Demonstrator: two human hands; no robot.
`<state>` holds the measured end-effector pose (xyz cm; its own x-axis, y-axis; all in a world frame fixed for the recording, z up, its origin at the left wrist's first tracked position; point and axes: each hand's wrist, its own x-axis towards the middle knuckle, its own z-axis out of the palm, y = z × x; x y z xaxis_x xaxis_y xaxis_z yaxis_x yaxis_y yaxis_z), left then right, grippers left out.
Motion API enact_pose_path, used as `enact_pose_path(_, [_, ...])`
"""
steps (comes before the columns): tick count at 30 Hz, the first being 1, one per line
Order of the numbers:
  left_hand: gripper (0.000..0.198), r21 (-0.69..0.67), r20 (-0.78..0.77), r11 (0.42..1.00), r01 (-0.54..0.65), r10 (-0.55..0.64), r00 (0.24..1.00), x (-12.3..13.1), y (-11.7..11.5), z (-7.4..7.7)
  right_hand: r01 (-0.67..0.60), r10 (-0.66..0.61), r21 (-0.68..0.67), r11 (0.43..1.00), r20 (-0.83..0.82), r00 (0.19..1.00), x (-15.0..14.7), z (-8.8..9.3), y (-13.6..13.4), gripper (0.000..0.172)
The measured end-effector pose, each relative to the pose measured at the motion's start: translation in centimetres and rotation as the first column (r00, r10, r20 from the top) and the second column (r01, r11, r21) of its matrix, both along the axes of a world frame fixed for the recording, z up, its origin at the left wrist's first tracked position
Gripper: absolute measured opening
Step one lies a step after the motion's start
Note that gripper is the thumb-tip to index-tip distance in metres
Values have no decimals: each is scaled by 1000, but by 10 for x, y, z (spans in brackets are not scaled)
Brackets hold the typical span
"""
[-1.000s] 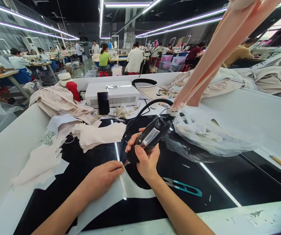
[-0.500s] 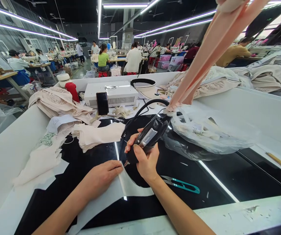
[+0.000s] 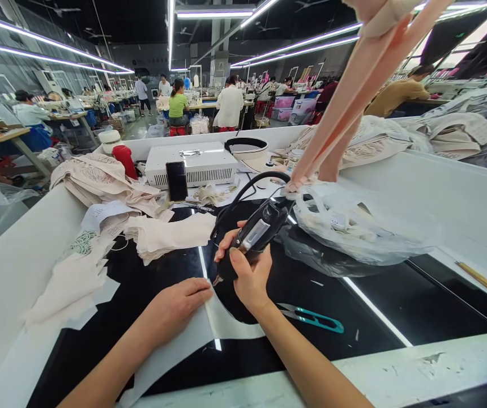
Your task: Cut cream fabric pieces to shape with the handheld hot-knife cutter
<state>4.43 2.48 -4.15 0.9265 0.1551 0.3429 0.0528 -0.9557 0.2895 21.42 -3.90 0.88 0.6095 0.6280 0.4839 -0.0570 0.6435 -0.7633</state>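
White fabric on the black tabletop (image 3: 247, 360), the piece (image 3: 184, 344) under the left hand (image 3: 179, 309), looks light, thin and floppy, so I'd hold it flat near its edge, right where that hand's fingers press, held together (can't tell if they're pinching), while the right hand (image 3: 250, 275) is wrapped around a black handheld tool (image 3: 257, 235) that's probably hefty but easy to grip round its fat body, tip by the edge. Versus a second ago the hands look basically unchanged; the view's just swung, so the teal snips (image 3: 317, 321) and, farther off, the plastic bag (image 3: 379, 241) sit further left.
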Motion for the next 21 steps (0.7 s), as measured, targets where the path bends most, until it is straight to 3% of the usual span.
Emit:
enact_pose_path(10, [36, -23, -11, 1000, 1, -1, 1000, -1, 0, 1, -1, 1, -33, 999, 14, 1000, -3, 0, 1, 38])
enact_pose_path(21, [39, -50, -24, 998, -23, 22, 999, -1, 0, 3, -26, 26, -8, 1000, 6, 1000, -2, 0, -14, 43])
